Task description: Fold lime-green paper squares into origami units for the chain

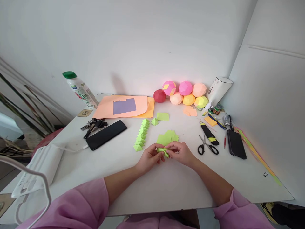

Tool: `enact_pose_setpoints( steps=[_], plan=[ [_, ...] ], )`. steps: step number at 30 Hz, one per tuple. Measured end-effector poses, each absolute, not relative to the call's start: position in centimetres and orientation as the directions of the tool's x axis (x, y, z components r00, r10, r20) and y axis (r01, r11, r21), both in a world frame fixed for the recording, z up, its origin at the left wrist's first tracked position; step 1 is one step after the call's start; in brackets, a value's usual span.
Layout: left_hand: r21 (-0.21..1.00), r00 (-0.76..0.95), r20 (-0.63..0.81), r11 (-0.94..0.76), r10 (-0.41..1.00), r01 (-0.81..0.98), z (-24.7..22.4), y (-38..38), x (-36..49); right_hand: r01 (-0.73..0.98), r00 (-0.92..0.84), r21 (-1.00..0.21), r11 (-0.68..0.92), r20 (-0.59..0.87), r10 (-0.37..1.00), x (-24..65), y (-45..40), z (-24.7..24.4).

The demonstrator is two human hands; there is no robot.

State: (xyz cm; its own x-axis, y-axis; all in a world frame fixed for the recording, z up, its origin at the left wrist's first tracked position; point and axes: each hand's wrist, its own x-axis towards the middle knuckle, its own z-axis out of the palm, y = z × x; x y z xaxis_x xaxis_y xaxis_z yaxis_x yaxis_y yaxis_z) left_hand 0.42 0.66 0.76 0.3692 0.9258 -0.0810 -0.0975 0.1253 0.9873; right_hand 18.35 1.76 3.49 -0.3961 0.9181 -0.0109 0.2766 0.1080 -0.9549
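Note:
Between both hands, just above the near middle of the table, is a partly folded piece of light green paper (pixel 162 150). My left hand (pixel 151 156) pinches its left side with thumb and fingers. On the other side my right hand (pixel 180 153) grips it, fingers closed at its edge. Right behind the hands lies a loose pile of green paper pieces (pixel 168 137). A slanting row of folded green paper pyramids (pixel 142 133) stands to the left, with one single pyramid (pixel 154 121) apart from it. A flat green sheet (pixel 163 116) lies farther back.
Faceted paper balls (pixel 185 87) are stacked by the wall. Scissors (pixel 206 146), a utility knife (pixel 209 133) and a black phone (pixel 236 144) lie at right. Left are a larger phone (pixel 106 135), keys (pixel 94 126), a bottle (pixel 82 90) and a white power strip (pixel 39 170).

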Motion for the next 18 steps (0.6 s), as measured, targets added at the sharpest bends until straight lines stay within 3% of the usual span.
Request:
enact_pose_setpoints(
  steps=[13,18],
  plan=[
    [0.988,0.344,-0.093,0.129,0.934,-0.082,0.88,0.6,0.42,0.405,-0.413,-0.864,0.297,0.117,0.903,18.06,1.46,3.6],
    [0.994,0.319,0.045,-0.011,0.947,-0.107,0.57,0.77,0.52,0.335,-0.426,-0.889,0.313,0.153,0.892,17.95,1.47,3.35]
  ],
)
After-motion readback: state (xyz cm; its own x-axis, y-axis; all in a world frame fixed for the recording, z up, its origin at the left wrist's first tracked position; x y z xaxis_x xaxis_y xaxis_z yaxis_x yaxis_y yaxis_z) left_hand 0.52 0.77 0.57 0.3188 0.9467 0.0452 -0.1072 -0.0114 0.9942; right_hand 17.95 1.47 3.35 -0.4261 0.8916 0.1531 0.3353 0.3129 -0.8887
